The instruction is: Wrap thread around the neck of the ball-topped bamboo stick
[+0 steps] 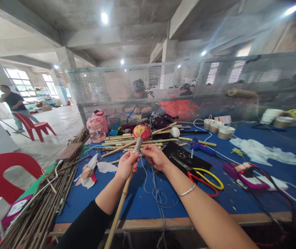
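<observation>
My left hand (127,165) is closed around a bamboo stick (118,211) that slants up from the table's near edge. The stick's top carries a round red and yellow cloth ball (142,132) with a grey wrapped neck. My right hand (154,156) pinches a thin grey string (155,192) just beside that neck, close to my left fingers. The string hangs down in loops over the blue table (142,204). A silver bangle sits on my right wrist.
Red and yellow scissors (205,179), a blue glue gun (198,146), a black sheet (183,156), loose bamboo sticks (137,140), a pink jug (96,128) and white cloth (263,152) lie on the table. Bundled canes (41,207) line its left. Red chairs, a mesh screen with people behind, a person far left.
</observation>
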